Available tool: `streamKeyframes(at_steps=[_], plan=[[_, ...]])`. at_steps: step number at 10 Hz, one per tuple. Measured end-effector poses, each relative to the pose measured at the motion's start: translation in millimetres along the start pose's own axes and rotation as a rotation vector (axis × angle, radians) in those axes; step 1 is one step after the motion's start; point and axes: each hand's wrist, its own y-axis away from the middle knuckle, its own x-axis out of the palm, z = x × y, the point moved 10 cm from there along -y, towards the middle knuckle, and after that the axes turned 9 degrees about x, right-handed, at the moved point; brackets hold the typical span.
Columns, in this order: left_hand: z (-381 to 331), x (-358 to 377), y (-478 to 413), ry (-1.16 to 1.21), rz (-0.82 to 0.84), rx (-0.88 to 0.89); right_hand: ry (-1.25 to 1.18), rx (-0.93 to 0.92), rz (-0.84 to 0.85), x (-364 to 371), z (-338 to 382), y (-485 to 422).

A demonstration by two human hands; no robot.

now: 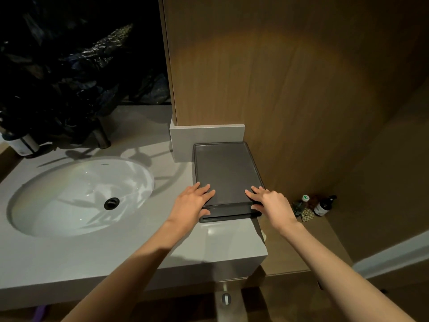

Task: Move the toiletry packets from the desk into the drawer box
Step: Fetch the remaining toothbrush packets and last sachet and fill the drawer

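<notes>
A dark grey drawer box sits on the pale counter, pushed against the wooden wall. Its drawer front looks closed or nearly closed. My left hand lies on the box's front left corner, fingers spread on the lid and thumb against the drawer front. My right hand rests on the front right corner in the same way, fingers on the lid, thumb at the front edge. No toiletry packets are visible on the counter.
A white oval sink with a dark drain fills the counter's left. A faucet base and a bottle stand behind it. On a lower wooden ledge to the right stand a dark pump bottle and small containers.
</notes>
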Motion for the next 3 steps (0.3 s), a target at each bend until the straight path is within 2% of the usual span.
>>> streamKeyframes(at_steps=[1, 2, 3], plan=[[-2.7, -1.1, 3.8, 0.009, -0.009, -0.008, -0.029, 0.022, -0.007, 3.3, 0.7, 6.7], [-4.4, -3.4, 4.0, -0.001, -0.005, -0.030, -0.149, 0.032, -0.016, 1.8, 4.8, 12.4], [-9.7, -15.1, 16.4, 0.097, -0.077, -0.077, -0.310, 0.003, 0.026, -6.5, 10.6, 24.3]])
